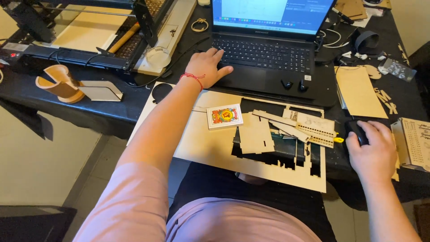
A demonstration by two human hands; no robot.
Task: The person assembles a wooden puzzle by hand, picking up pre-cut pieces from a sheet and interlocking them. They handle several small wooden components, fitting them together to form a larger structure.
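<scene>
Close around the hands, the table (112,112) is crowded: a cut plywood sheet (210,148) with a deck of cards (224,116) and loose wooden pieces (293,125) lies between them, a laser cutter (89,36) stands far left. The left hand (208,67) rests on the laptop (268,58) at its keyboard's near-left corner, fingers spread. The right hand (374,150) has its fingers clamped on a black mouse (357,131), right of the sheet, long axis pointing away toward the laptop.

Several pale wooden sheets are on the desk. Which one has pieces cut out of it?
The big sheet overhanging the desk's front edge, under the card box. It has dark cut-out gaps toward its right end; the sheet right of the laptop is whole.
</scene>
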